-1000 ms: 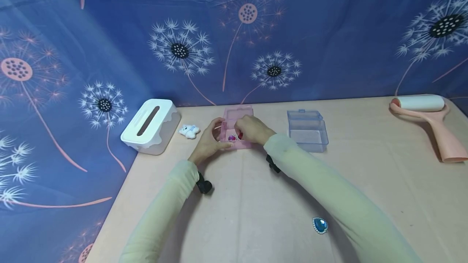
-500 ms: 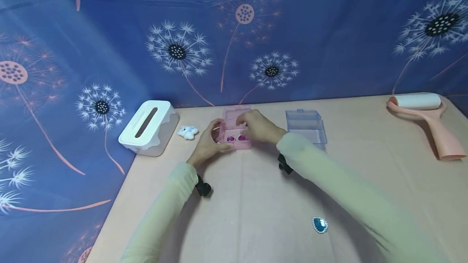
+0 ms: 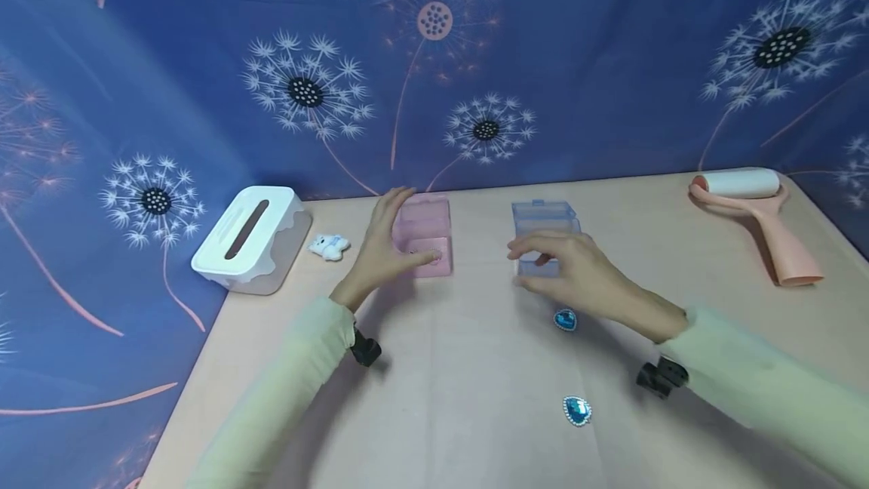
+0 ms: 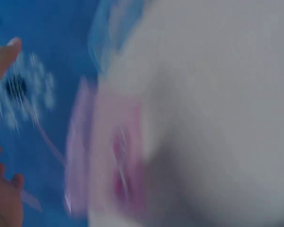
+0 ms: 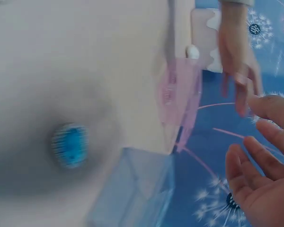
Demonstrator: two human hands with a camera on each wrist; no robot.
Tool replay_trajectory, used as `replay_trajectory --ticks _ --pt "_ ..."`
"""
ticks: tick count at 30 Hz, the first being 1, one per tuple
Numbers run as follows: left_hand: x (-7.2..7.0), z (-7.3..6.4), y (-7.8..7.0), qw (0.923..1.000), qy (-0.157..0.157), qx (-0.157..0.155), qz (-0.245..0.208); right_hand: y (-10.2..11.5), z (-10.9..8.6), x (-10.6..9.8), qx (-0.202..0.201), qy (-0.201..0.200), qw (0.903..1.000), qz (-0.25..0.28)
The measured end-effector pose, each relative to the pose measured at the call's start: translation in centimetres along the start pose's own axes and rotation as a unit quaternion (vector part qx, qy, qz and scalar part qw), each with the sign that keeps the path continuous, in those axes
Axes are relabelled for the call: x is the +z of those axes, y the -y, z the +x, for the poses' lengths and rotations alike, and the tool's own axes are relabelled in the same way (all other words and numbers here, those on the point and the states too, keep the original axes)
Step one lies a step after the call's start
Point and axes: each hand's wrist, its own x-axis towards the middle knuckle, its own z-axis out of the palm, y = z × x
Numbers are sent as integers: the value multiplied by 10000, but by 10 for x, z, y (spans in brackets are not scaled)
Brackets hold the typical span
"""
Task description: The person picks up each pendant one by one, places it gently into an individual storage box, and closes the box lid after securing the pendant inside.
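Sleeves (image 3: 274, 391): two, pale green, both cut off by the frame edge in the head view.
Desk (image 3: 468, 413): one, pale covering, near edge out of frame.
Near blue gem (image 3: 577, 411): first of two; heart-shaped, pale beaded rim, flat on the desk.
Wrist cameras (image 3: 661, 377): two, black, one at each cuff.
Far blue gem (image 3: 565, 319): second of two; on the desk, just below the right grip (image 3: 584, 274) in the head view.
Right grip: thumb and fingers curved and apart, nothing held; it covers part of the blue box (image 3: 543, 210).
Left grip (image 3: 383, 247): fingers extended, thumb spread away, nothing held; it overlaps the left side of the pink box (image 3: 441, 269), contact impossible to tell.
Pink box: one, lid raised, on the desk.
Pink gems (image 4: 120, 187): two, in the pink box; heavily blurred in the left wrist view, mostly behind the thumb in the head view.
Blue box: one, lid raised, right of the pink box, well apart; interior partly hidden, bottom cut off in the right wrist view.
White figure (image 3: 329, 247): one, between left grip and tissue box; details too small to read.
Tissue box (image 3: 247, 236): one, white top, dark slot.
Roller (image 3: 753, 206): one, pink handle, far right.
Cloth (image 3: 584, 59): blue, dandelion print, behind everything; edges out of frame.
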Motion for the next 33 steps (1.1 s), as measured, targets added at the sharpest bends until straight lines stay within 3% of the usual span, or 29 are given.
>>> replay_trajectory --ticks 2,4,6,9,14,19,25,29,33 --pt "11 5 -21 9994 75 268 -201 -3 -19 -2 52 -117 9999 -91" --pt "28 10 -41 9981 228 338 -455 -9 -35 -1 29 -277 9994 -212" --pt "48 14 -56 9962 455 225 -710 -16 -50 4 111 -414 9986 -315" --pt "77 21 -67 9927 778 -16 -925 -28 -68 13 272 -558 9968 -505" --pt "115 30 -65 9881 1065 -321 -1067 -42 -85 25 700 -523 9949 -513" --pt "139 36 -54 9835 1109 -596 -1299 -48 -93 34 1204 -388 9913 -364" --pt "151 34 -43 9762 936 -752 -1807 -50 -96 41 1045 -279 9925 -579" --pt "153 33 -40 9666 894 -883 -2232 -53 -95 42 797 -220 9944 -652" --pt "153 36 -39 9587 914 -947 -2520 -56 -93 40 843 -231 9943 -608"
